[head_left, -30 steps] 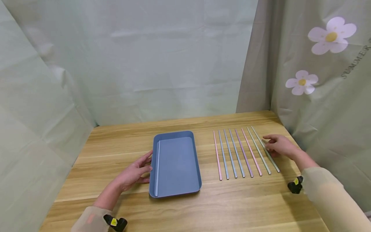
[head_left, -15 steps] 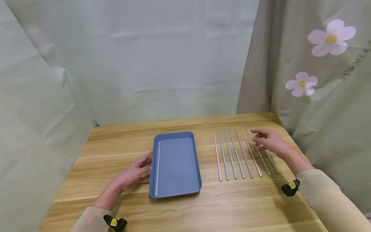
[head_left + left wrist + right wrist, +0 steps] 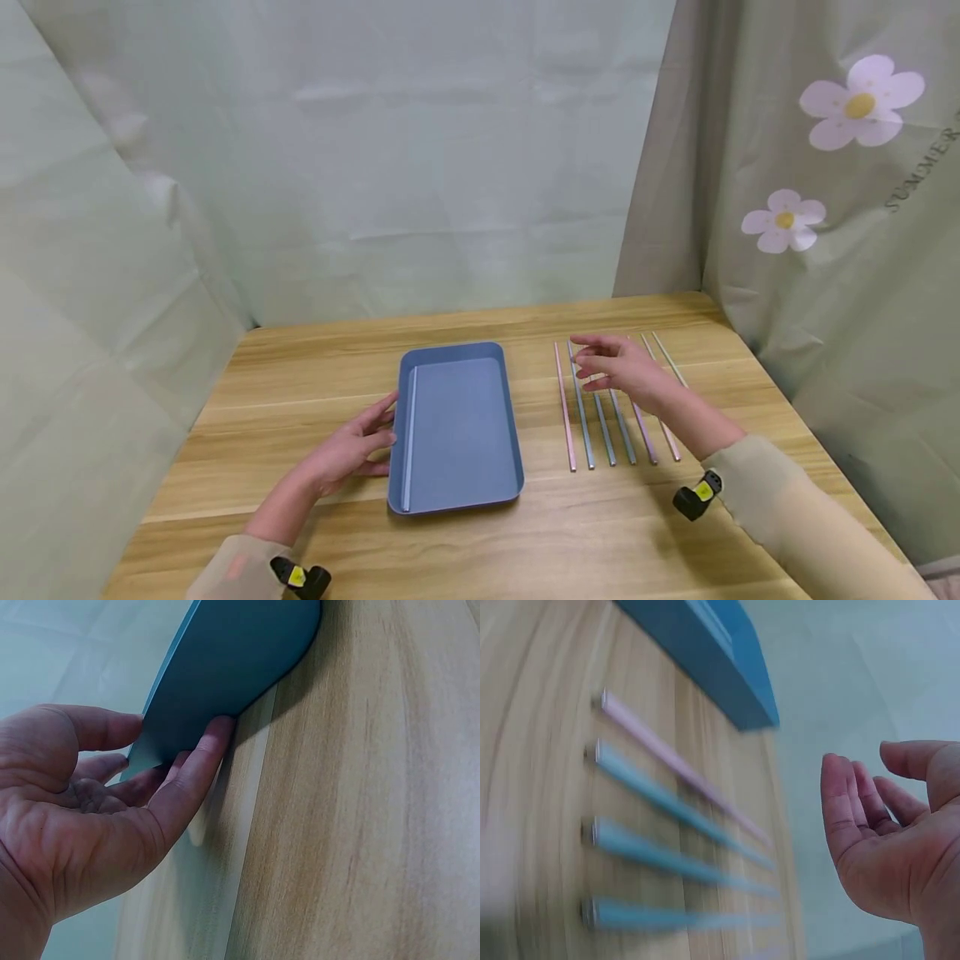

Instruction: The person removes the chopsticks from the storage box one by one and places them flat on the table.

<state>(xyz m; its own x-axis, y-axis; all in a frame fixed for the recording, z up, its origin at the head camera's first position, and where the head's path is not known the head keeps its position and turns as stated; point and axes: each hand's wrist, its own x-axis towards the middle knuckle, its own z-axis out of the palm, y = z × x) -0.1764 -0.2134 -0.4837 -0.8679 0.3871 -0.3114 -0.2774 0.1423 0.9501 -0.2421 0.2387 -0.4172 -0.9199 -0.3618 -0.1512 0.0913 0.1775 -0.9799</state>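
A blue-grey rectangular tray lies on the wooden table, with one pale chopstick lengthwise along its left wall. My left hand rests at the tray's left side; in the left wrist view its fingertips touch the outer wall and rim. My right hand hovers over a row of chopsticks, fingers loosely bent, holding nothing in the right wrist view. From the left, the row has a pink chopstick, several blue ones, a purple one, another pink one and green ones, partly hidden by my arm.
The wooden table is bounded by a pale curtain behind and at the left, and a flowered curtain at the right. A strip of tabletop separates the tray from the chopsticks.
My right hand has moved left from beside the rightmost green chopstick, across the row, to above the blue ones. The chopsticks, tray and left hand stay in place.
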